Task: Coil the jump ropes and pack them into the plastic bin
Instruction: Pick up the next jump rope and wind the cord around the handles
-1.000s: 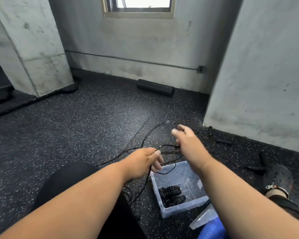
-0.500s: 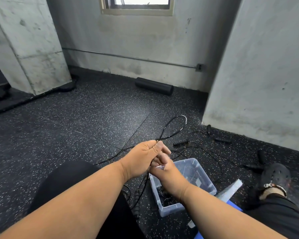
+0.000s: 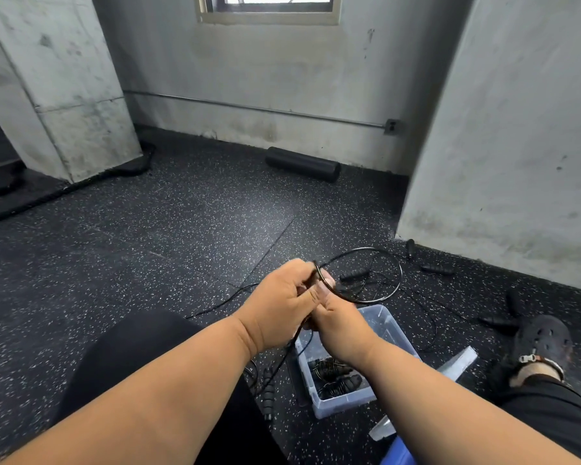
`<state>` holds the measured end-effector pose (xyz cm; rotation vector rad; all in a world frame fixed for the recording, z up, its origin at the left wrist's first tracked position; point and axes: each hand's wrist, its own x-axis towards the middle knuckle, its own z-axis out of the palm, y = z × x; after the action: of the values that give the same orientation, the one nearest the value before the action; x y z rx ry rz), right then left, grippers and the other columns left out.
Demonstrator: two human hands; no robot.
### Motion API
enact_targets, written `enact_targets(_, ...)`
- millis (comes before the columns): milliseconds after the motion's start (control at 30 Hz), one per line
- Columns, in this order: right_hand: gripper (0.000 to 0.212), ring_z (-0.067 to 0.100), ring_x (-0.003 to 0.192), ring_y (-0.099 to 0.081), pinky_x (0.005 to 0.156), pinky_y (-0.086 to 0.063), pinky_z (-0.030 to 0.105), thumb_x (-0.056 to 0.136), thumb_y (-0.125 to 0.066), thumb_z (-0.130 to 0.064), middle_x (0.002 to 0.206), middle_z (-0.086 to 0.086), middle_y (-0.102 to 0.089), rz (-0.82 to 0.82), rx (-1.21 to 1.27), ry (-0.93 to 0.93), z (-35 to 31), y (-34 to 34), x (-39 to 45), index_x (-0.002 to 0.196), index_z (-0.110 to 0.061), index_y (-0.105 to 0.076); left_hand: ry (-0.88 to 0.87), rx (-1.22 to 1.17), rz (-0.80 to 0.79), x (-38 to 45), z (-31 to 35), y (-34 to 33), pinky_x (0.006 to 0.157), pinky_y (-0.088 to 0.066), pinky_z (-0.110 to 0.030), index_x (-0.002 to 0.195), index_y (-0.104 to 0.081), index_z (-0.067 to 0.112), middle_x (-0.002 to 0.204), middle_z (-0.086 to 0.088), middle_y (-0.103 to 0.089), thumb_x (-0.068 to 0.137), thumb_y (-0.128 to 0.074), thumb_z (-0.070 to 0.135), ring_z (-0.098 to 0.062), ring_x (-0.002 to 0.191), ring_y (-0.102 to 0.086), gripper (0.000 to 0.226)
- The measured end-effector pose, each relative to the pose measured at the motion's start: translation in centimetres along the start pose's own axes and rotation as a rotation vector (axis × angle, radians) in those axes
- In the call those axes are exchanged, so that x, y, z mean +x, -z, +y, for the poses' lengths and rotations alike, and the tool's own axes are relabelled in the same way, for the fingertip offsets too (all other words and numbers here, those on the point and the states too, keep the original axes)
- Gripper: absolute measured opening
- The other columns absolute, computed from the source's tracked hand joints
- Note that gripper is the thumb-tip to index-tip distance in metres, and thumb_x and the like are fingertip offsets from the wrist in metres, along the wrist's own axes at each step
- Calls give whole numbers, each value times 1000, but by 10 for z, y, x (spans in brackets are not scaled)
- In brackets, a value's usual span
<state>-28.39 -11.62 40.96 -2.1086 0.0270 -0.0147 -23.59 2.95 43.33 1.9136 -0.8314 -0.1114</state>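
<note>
My left hand [image 3: 280, 303] and my right hand [image 3: 336, 322] meet above the clear plastic bin [image 3: 388, 325] and both grip a thin black jump rope [image 3: 394, 263]. The rope forms a round loop that stands out to the right of my hands. Its tail hangs down past the bin's left side to a ribbed black handle [image 3: 268, 391] on the floor. Inside the bin lies a coiled black rope with handles [image 3: 336, 380]. More loose rope and black handles [image 3: 352, 274] lie on the floor beyond the bin.
Speckled black rubber flooring spreads all round. A black foam roller [image 3: 302, 164] lies by the far wall. Concrete pillars stand left and right. Black handles [image 3: 436, 269] lie near the right wall. A clear lid [image 3: 458, 362] and my right foot in a black shoe [image 3: 540, 344] are right of the bin.
My right hand came back from its reach forward and joined my left hand. The rope it drew in now forms a wider round loop beside my hands.
</note>
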Motion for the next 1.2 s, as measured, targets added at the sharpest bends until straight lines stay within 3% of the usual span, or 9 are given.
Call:
enact_targets(100,34,4,67,-56,72,-51,38,109,-44,-21,73,-8,-68,117,154,29,-15,15,1,78,-23,-59,138,-18,97,0,-5,1,104,-53,-38,135,-49,38,129,10,-54,91,-75,40,-6,115,-58,51)
enact_targets(200,34,20,68,-60,70,-57,41,113,-39,-28,89,20,-73,221,421,33,-37,34,8,98,-3,-57,368,40,-198,-2,-8,0,121,-32,-34,159,-19,44,155,12,-35,87,-82,44,-10,141,-38,95)
enact_targets(267,32,18,63,-62,63,-56,30,113,-36,-30,89,19,-75,263,555,88,-57,48,13,99,-8,-55,449,158,-455,-5,-13,-8,118,-34,-34,153,-39,42,149,10,-48,91,-74,53,-10,133,-47,72)
enact_targets(333,30,16,58,-62,58,-55,26,113,-34,-31,84,16,-76,326,717,125,-69,60,22,99,-12,-53,501,220,-512,-7,-17,-15,98,-50,-35,115,-66,35,114,7,-68,100,-58,61,-11,97,-60,31)
enact_targets(467,32,16,68,-70,67,-60,28,112,-38,-37,95,10,-78,463,922,69,-59,85,41,112,-14,-60,455,276,-376,-2,-10,-3,89,-56,-37,106,-70,12,104,-5,-77,113,-27,51,-12,80,-60,58)
enact_targets(667,46,14,128,-59,111,-42,33,97,-51,-19,136,-6,-67,-222,421,-35,-7,40,5,141,-28,-59,526,-806,58,21,14,10,76,-60,-41,74,-44,18,63,0,-44,112,-34,49,-18,61,-50,51)
enact_targets(833,34,12,107,-66,111,-44,42,91,-61,-51,116,0,-75,-461,49,-106,20,-36,-19,110,-26,-76,537,-1082,68,27,29,7,70,-55,-34,74,-45,22,63,3,-32,110,-36,55,-14,57,-39,50)
enact_targets(1000,62,26,82,-74,92,-56,44,111,-30,-47,81,16,-77,-123,146,-98,0,-10,-13,78,-5,-60,466,-778,82,16,4,19,96,-49,-44,99,-61,19,88,-5,-67,104,-38,66,-22,89,-63,52)
enact_targets(1200,55,26,61,-46,75,-48,44,110,-32,-50,59,12,-50,159,517,57,-39,39,10,70,-14,-45,441,-91,-466,-1,-9,1,115,-41,-33,139,-54,38,129,18,-62,102,-56,56,-3,120,-57,41)
